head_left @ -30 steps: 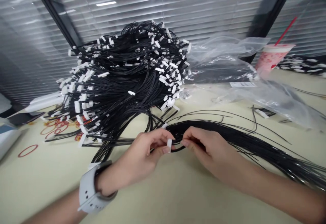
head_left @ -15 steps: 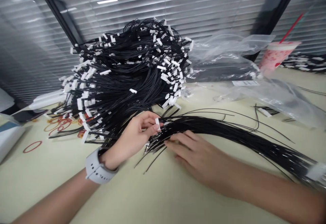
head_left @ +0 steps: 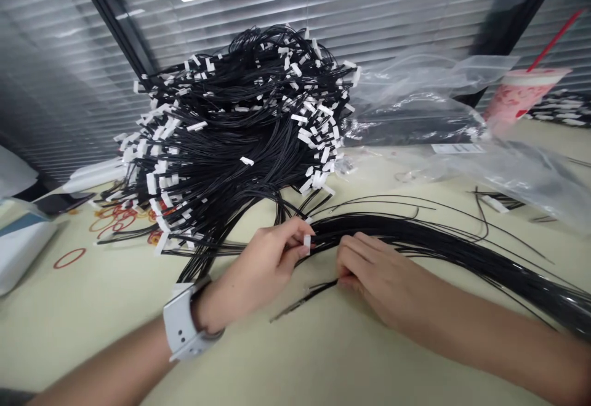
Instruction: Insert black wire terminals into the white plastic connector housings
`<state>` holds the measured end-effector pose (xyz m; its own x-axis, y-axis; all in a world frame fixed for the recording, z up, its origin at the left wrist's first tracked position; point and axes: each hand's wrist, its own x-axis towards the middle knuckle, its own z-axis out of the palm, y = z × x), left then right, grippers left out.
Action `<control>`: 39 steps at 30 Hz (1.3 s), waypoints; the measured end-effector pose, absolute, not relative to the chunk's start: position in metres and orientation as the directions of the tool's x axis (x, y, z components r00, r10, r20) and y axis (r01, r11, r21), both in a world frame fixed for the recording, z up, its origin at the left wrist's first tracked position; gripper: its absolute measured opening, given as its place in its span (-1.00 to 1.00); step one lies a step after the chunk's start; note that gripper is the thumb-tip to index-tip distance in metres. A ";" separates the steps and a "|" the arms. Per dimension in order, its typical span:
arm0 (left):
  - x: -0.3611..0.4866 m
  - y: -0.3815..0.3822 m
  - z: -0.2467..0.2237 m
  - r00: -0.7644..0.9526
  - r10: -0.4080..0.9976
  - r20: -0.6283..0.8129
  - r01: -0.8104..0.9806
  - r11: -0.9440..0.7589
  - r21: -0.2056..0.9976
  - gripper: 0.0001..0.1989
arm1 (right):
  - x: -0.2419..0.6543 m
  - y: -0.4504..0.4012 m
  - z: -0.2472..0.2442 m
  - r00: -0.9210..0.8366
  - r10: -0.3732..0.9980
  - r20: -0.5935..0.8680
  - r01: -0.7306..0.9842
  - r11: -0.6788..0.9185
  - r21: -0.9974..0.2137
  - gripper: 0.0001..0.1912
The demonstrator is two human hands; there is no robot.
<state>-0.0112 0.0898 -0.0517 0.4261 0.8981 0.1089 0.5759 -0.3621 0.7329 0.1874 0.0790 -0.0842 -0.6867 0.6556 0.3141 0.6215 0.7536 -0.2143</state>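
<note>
Right hand (head_left: 383,273) shifted onto black wires (head_left: 429,239), left hand (head_left: 263,264) pinching white connector (head_left: 307,243)

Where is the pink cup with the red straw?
In the head view, the pink cup stands near the top right, just behind the clear plastic bag, with its red straw pointing up and right.

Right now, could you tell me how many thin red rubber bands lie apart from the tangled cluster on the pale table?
1. The red rubber band lies on the pale tabletop below the tangled cluster; others may be hidden under the black wire heap.
</note>
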 end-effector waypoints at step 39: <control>-0.005 0.086 -0.044 0.458 0.877 -0.144 0.256 0.024 0.966 -0.90 | 0.186 0.074 -0.070 -0.475 0.779 0.409 0.561 0.626 -0.542 -0.86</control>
